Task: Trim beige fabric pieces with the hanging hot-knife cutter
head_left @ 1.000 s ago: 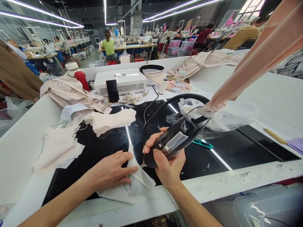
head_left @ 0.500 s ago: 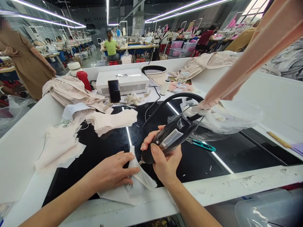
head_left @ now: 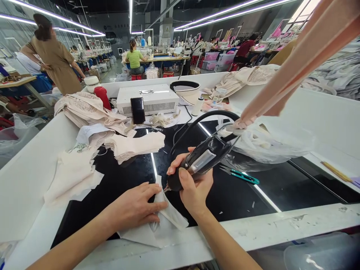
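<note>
Left hand [head_left: 137,208], fingers slightly apart, rests on the pale cloth [head_left: 176,217] at the tabletop's [head_left: 126,178] near edge. Right hand's [head_left: 194,191] fingers clamp the black tool [head_left: 206,157], tip at the cloth. Advisable: steady tip, cloth taut, fingertips clear.

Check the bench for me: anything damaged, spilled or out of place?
Only minor things: small pale scraps lie loose on the black surface to the right of the right hand, like stray offcuts, and the white front edge is scuffed with dark marks, perhaps wear. Nothing looks spilled.
</note>
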### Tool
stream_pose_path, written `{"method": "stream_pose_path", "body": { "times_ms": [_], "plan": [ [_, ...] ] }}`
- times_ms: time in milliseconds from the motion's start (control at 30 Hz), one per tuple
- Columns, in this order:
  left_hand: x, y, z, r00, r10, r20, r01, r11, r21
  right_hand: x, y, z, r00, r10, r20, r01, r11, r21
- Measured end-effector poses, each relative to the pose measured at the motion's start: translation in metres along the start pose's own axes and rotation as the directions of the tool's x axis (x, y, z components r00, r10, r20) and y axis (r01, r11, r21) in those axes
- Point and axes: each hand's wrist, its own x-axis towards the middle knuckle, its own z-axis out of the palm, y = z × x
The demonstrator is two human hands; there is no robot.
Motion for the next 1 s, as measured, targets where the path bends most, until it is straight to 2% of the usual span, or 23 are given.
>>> {"method": "stream_pose_path", "body": {
  "times_ms": [300,433,600,667,833,900,1000],
  "plan": [
    [0.005,0.004,-0.001,0.999,-0.011,-0.034,0.012,1.000,0.015,0.003,0.004,-0.003,0.999,0.032,0.014,-0.031,0.997,-0.066],
    [0.005,0.009,0.005,0.990,-0.109,-0.091,0.108,0.994,-0.016,0.009,0.000,-0.012,0.999,0.010,0.037,-0.004,0.991,-0.135],
    [0.017,0.008,0.020,0.953,-0.226,-0.201,0.231,0.973,0.004,0.021,-0.012,-0.031,0.997,-0.008,0.082,0.030,0.964,-0.266],
    [0.023,0.007,0.027,0.946,-0.218,-0.241,0.238,0.969,0.058,0.026,-0.016,-0.040,0.995,-0.001,0.102,0.035,0.940,-0.340],
    [0.032,0.002,0.040,0.946,-0.107,-0.306,0.180,0.958,0.224,0.036,-0.024,-0.066,0.989,0.050,0.138,0.036,0.828,-0.559],
    [0.031,0.002,0.038,0.943,-0.105,-0.317,0.168,0.970,0.175,0.038,-0.027,-0.076,0.984,0.065,0.164,0.053,0.776,-0.629],
    [0.027,0.007,0.026,0.946,-0.194,-0.260,0.179,0.981,-0.080,0.038,-0.033,-0.092,0.972,0.064,0.228,0.120,0.696,-0.708]
  ]
}}
